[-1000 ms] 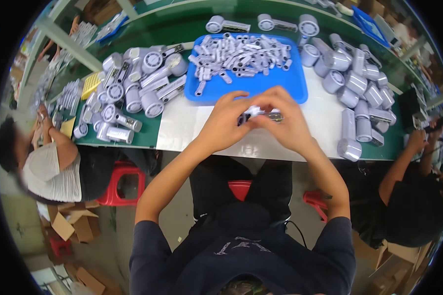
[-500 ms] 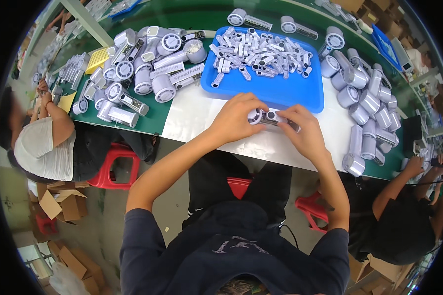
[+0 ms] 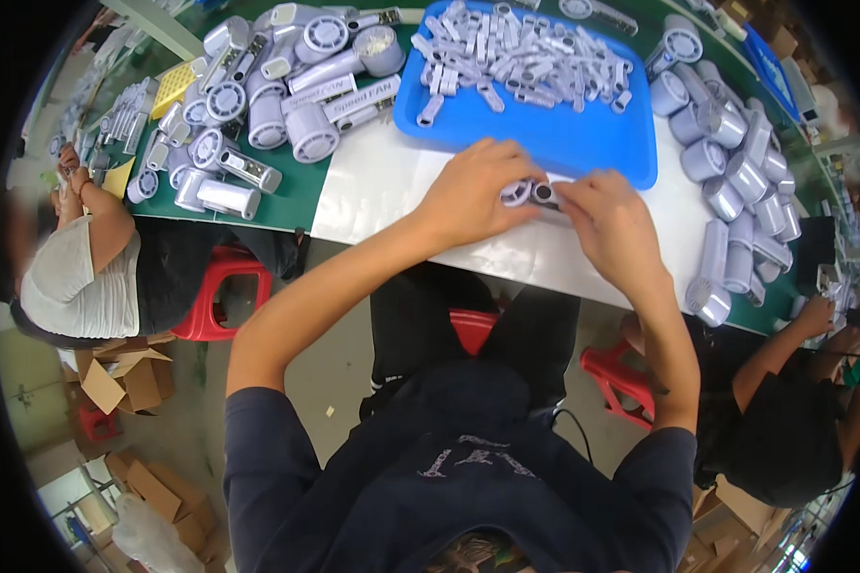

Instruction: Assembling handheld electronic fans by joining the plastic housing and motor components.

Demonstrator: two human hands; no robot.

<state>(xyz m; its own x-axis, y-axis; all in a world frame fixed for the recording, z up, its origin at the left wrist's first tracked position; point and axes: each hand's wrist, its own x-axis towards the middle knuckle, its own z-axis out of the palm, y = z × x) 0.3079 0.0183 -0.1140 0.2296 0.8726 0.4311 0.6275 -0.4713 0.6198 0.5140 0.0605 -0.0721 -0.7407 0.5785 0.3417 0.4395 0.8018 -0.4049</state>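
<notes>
My left hand (image 3: pixel 473 196) and right hand (image 3: pixel 610 222) pinch one small grey part (image 3: pixel 530 194) between them, over the white mat (image 3: pixel 382 186) just before the blue tray (image 3: pixel 583 143). If my fingertips slip, I judge it drops and rolls off the edge.

White mat (image 3: pixel 392 186) lies bare; blue tray (image 3: pixel 583 153) seemingly blocks behind.

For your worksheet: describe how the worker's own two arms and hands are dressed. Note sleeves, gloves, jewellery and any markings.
Both forearms are bare from above the elbow down. The left hand and right hand wear no gloves, and no rings, watch or bracelets show. Short dark navy sleeves of a T-shirt cover the upper arms. No markings show on the sleeves.
</notes>
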